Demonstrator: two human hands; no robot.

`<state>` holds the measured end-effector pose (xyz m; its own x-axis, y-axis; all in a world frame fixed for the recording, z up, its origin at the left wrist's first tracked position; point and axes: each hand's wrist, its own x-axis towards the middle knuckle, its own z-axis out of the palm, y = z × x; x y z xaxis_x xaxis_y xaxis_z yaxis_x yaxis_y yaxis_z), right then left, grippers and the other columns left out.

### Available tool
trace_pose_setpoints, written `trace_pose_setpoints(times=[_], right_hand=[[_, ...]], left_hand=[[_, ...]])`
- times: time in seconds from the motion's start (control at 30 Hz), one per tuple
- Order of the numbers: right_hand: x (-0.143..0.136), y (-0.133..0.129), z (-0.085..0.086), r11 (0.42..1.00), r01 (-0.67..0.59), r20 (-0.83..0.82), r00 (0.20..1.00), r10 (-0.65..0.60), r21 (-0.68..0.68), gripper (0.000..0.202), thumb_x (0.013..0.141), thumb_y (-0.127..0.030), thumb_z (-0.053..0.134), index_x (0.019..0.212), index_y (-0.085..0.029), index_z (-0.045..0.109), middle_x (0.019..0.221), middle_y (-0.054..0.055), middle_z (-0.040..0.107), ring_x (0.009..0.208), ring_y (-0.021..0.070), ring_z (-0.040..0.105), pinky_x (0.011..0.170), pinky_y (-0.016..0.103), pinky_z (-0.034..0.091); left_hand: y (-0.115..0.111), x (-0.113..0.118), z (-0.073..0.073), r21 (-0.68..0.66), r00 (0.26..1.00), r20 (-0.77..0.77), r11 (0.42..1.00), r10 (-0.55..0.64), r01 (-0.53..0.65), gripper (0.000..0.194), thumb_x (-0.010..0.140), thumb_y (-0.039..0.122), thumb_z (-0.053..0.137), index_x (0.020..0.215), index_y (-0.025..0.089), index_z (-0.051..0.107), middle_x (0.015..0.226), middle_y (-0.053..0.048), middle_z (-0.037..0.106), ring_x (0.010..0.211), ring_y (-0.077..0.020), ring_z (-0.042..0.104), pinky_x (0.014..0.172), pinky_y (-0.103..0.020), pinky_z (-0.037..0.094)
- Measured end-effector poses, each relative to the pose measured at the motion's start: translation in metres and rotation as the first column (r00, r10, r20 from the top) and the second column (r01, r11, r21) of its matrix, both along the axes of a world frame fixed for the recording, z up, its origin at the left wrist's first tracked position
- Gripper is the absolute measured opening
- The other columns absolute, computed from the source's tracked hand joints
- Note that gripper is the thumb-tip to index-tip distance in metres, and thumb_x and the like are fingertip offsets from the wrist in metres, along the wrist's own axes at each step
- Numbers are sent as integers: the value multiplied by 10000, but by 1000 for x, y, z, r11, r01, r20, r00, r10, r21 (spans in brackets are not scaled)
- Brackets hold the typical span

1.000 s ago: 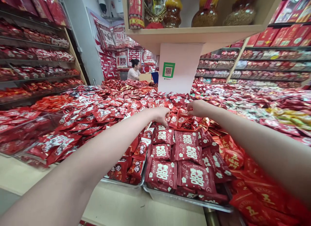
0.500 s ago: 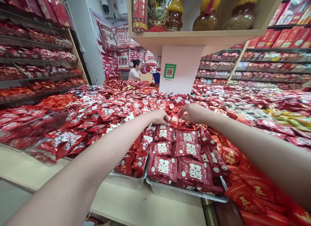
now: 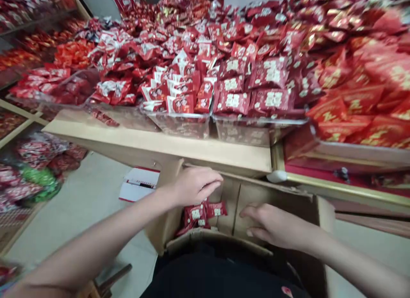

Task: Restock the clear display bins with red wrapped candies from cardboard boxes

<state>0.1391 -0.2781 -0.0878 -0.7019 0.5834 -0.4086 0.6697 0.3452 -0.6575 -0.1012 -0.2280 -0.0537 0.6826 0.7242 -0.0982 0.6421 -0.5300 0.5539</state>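
Observation:
An open cardboard box (image 3: 237,199) stands against my body, below the counter. Several small dark-red candy packets (image 3: 196,213) with pale characters lie in its left part. Over the box's left side, above these packets, is my left hand (image 3: 197,183), its fingers stretched out and the thumb a little apart. My right hand (image 3: 272,223) hangs over the right half of the box with thumb and fingers spread, and I see nothing in it. On the counter, a clear tray (image 3: 246,129) holds similar dark-red packets (image 3: 272,99).
Clear bins of red packets (image 3: 182,92) line the wooden counter edge (image 3: 160,137). Orange-red packets (image 3: 358,105) fill a bin at right. Bagged goods (image 3: 38,174) sit on the lower left shelf. A white and red card (image 3: 139,183) lies beyond the box.
The view has tipped downward. Both hands have come back from the packets on the counter to above the cardboard box, which now shows with packets in it.

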Motion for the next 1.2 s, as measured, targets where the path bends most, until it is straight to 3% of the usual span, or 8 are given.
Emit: trace_pose_setpoints(times=[0.13,0.27,0.53,0.6,0.7,0.87,0.97,1.2], right_hand=[[-33,-36,-100,985,169,79,982,-171,32,622,668,-228,590,1253,-142,395,1302,149,393,1184,256,378,945,354,343],[-69,-32,-123,971,149,101,980,-170,188,683,672,-166,584,1300,-192,317,1397,127,263,1259,274,242,954,406,309],[-68,-42,-120,972,192,150,966,-213,138,271,643,-210,639,889,-132,557,855,101,631,787,211,584,674,269,416],[-65,-44,-107,961,220,96,966,-239,170,257,645,-249,651,863,-161,549,772,40,627,711,174,574,613,236,397],[-64,-47,-85,953,283,-106,956,-272,109,270,573,-304,712,755,-185,553,635,-33,562,619,136,522,542,212,349],[-59,-57,-69,868,369,-429,760,-488,-333,254,615,-380,675,686,-163,563,574,-45,517,552,104,463,518,209,325],[-53,-59,-69,769,331,-483,625,-613,-547,307,640,-429,653,725,-143,582,618,-10,582,562,111,498,535,216,355],[-45,-53,-50,755,444,-542,525,-656,-483,332,627,-400,686,811,-135,605,706,36,652,622,137,558,581,237,415]], left_hand=[[-65,-9,-81,-340,875,-476,900,88,-275,559,687,272,586,1220,203,432,1284,-110,431,1146,-263,433,939,-324,359],[-83,-13,-113,-299,805,-563,861,189,-411,697,602,262,664,1240,209,389,1231,-123,469,1114,-291,454,917,-347,365],[-105,-18,-93,-189,850,-403,878,340,-441,418,673,299,621,1081,245,544,1132,-52,553,1019,-224,525,875,-299,404],[-108,-13,-82,-145,886,-240,888,396,-436,506,722,346,575,1206,263,449,1255,-45,478,1122,-213,456,946,-307,356],[-107,-1,-73,-337,903,58,860,426,-384,558,729,386,562,1244,221,421,1182,-45,556,1034,-174,531,878,-253,415],[-104,16,-75,-610,778,179,688,603,-393,241,726,287,543,928,175,612,830,-3,693,792,-153,625,703,-234,478],[-106,24,-75,-580,683,279,686,675,-441,169,713,273,545,805,157,628,749,-13,689,714,-156,619,650,-240,470],[-102,32,-70,-594,482,498,689,721,-416,262,720,349,585,853,128,629,801,-66,675,766,-180,605,720,-271,450]])
